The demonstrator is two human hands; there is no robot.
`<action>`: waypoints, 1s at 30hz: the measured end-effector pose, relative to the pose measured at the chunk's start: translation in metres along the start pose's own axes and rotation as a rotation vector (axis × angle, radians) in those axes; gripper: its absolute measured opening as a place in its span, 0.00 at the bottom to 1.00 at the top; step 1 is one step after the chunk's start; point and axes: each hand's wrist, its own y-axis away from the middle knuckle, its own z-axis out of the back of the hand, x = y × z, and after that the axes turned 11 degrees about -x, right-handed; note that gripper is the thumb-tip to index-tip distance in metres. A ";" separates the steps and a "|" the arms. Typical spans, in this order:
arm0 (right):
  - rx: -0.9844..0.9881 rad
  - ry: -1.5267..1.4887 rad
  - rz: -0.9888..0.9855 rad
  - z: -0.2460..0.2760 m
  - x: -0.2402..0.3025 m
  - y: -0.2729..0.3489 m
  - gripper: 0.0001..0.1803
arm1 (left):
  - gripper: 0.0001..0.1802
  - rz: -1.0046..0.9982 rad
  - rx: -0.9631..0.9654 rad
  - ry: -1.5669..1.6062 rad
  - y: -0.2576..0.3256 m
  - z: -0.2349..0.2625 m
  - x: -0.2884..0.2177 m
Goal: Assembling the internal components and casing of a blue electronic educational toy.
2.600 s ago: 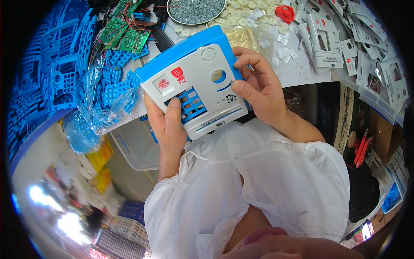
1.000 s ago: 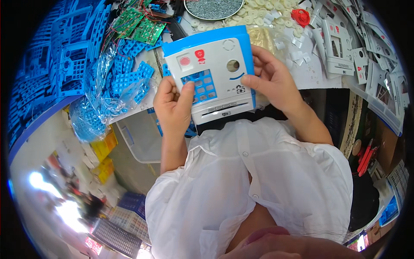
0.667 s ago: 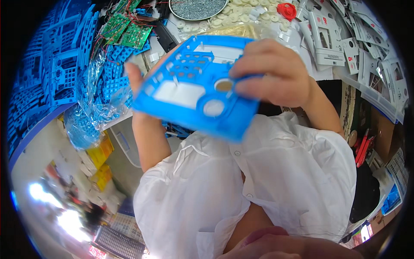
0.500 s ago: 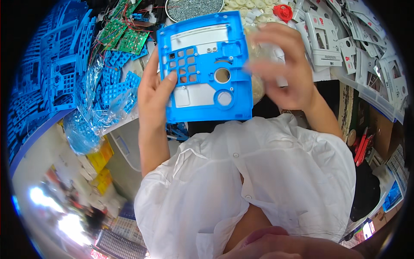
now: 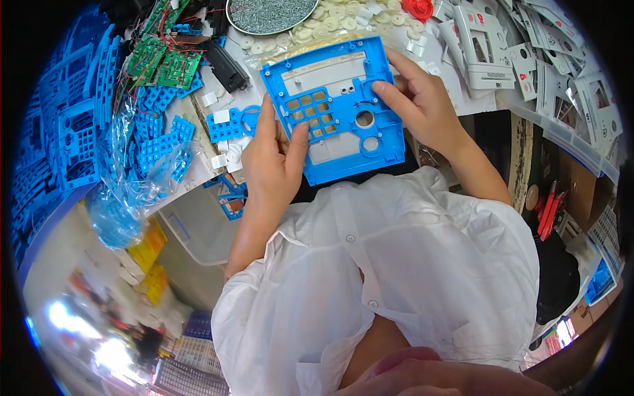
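Between both hands is a blue plastic housing panel (image 5: 386,135), tilted, its ribbed inner side facing up. It has a grid of square key openings, two round holes and pale inserts showing through. My left hand (image 5: 274,148) grips its left edge, thumb on top beside the key grid, fingers underneath. At the upper right edge my right hand (image 5: 422,102) holds it with the thumb on the inner face and the fingers behind. A blue keypad piece (image 5: 224,127) lies on the table just left of the panel, with small white square pieces (image 5: 221,160) around it.
Blue panels (image 5: 79,145) are stacked at far left, near green circuit boards (image 5: 175,66) and bagged blue keypads (image 5: 162,145). A round tray of screws (image 5: 271,14) and pale discs (image 5: 330,23) lie at the back. White faceplates (image 5: 485,49) fill the right; red-handled pliers (image 5: 548,214) are below.
My right hand has come in from beside the panel and taken hold of its right edge. The panel has shifted slightly right and tilted, and my left hand has moved right with it.
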 end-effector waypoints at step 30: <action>-0.091 0.695 0.173 -0.020 -0.007 -0.020 0.34 | 0.39 -0.073 0.042 -0.215 -0.041 -0.005 0.009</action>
